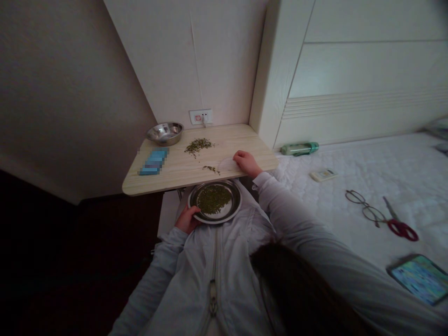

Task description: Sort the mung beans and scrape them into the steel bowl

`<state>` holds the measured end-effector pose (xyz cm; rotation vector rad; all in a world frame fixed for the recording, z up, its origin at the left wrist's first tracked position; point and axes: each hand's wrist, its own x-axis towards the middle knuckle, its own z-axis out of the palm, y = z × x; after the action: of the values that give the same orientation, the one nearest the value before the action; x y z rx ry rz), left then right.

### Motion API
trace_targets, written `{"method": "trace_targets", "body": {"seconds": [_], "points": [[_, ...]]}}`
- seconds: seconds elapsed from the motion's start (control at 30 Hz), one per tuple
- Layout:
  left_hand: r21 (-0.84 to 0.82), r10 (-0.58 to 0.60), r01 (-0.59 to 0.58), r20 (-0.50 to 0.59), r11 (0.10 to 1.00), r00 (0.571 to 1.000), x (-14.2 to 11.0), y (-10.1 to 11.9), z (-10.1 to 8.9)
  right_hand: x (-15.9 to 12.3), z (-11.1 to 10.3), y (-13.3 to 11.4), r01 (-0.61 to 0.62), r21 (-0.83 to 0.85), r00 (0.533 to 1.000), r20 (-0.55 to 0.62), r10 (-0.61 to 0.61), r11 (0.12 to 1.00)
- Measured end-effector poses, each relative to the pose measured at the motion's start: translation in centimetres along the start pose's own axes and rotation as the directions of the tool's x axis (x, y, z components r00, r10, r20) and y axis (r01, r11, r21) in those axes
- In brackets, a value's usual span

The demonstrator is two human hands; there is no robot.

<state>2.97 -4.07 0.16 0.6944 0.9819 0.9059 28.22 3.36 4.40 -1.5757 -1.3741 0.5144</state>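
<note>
Plate point(224, 211) gripped by curled left hand point(188, 220), clear disc point(227, 164) pinched in curled right hand point(246, 163)

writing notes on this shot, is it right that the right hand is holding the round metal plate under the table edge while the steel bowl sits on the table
Not quite: the head view shows the left hand holding the round metal plate. The steel bowl does sit on the table.
</note>
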Motion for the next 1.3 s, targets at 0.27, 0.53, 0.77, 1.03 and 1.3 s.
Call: {"method": "trace_targets", "body": {"seconds": [0.27, 0.53, 0.77, 1.03, 1.3], "points": [[-0.004, -0.022, 0.022, -0.01, 1.0, 1.0, 0.07, 0.04, 0.07, 0.09, 0.09, 0.36, 0.025, -0.003, 0.998, 0.052, -0.025, 1.0], [-0.005, -0.018, 0.018, -0.033, 1.0, 0.999, 0.07, -0.04, 0.02, 0.01, 0.0, 0.21, 0.027, 0.004, 0.996, 0.089, -0.028, 1.0], [-0.008, -0.03, 0.03, -0.009, 1.0, 1.0, -0.1, 0.09, 0.07, -0.08, -0.04, 0.04, 0.033, -0.026, 0.995, 0.098, -0.03, 0.999], [0.013, -0.039, 0.039, -0.028, 0.999, 0.999, -0.49, 0.41, 0.35, -0.12, -0.06, 0.03, 0.022, 0.03, 0.99, 0.139, -0.026, 0.999], [-0.025, -0.047, 0.046, -0.025, 0.999, 0.999, 0.48, -0.2, -0.37, -0.17, -0.02, 0.22, -0.018, 0.071, 0.999, 0.051, 0.014, 0.997]]}}
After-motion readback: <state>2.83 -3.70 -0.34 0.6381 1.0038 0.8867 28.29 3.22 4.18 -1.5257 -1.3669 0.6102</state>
